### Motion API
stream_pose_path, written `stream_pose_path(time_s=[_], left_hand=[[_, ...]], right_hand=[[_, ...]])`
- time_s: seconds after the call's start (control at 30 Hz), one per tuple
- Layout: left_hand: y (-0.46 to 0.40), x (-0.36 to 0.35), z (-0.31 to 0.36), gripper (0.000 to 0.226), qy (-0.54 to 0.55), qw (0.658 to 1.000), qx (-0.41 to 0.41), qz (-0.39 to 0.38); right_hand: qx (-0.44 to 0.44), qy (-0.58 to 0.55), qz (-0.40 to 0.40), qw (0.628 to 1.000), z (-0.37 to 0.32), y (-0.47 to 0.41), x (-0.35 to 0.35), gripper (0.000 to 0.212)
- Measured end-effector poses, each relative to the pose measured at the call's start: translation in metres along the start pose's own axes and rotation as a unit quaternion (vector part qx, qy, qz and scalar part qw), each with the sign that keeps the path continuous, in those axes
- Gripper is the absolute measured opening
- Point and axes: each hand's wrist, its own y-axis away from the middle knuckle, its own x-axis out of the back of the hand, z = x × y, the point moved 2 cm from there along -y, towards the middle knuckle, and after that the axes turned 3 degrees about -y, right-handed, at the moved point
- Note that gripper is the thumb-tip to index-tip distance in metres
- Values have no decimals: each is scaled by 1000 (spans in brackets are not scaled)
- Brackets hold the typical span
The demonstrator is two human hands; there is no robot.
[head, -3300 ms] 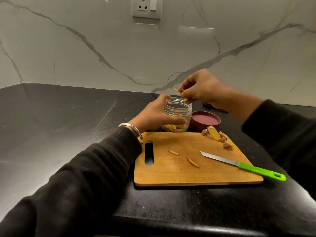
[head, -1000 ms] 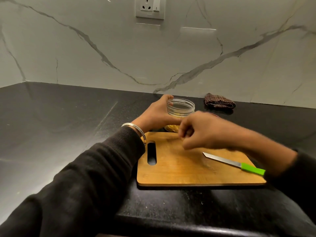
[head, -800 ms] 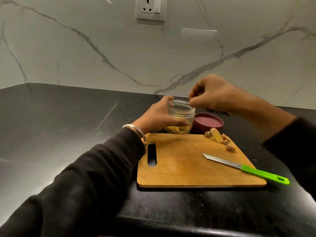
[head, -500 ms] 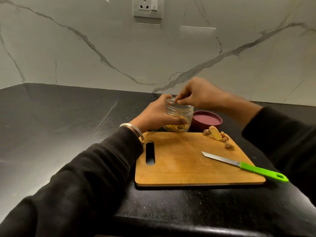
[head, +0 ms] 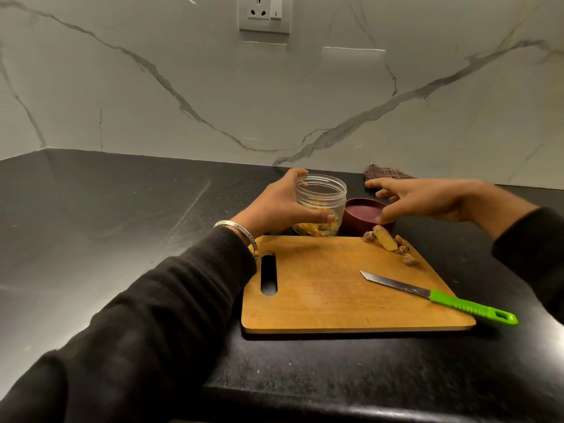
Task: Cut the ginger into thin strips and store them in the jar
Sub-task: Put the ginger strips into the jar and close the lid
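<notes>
My left hand (head: pixel 276 206) grips a clear plastic jar (head: pixel 320 196) just behind the wooden cutting board (head: pixel 320 300). Yellow ginger strips (head: pixel 317 228) lie in the jar's bottom. My right hand (head: pixel 424 199) hovers with spread fingers over the maroon lid (head: pixel 360 218) to the right of the jar, holding nothing. A leftover ginger piece with peel scraps (head: pixel 387 242) sits at the board's far right corner. The green-handled knife (head: pixel 442 297) lies on the board's right side, handle sticking past the edge.
A folded dark checked cloth (head: pixel 384 174) lies by the marble backsplash behind my right hand. The board sits on a black stone counter (head: pixel 122 224), whose front edge runs close below. A wall socket (head: pixel 264 13) is mounted above.
My right hand dropped the last strips into the jar, then left the jar's mouth and moved right, opening over the maroon lid. The board no longer holds loose strips.
</notes>
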Motion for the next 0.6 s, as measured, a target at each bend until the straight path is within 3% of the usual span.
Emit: stream_pose_path(time_s=[0.3,0.5,0.6], left_hand=[[0,0,0,105,1,1000,0,1],[0,-1,-1,107,7,1000,2,-3],[1,-1,-3,111,18,1000,11,-11]], right_hand=[[-2,19,22,1000,-4,-22,-13,95],[6,79,76,994,-5,-28,-11,95],[18,52,131,990,-2,-26,-5,93]])
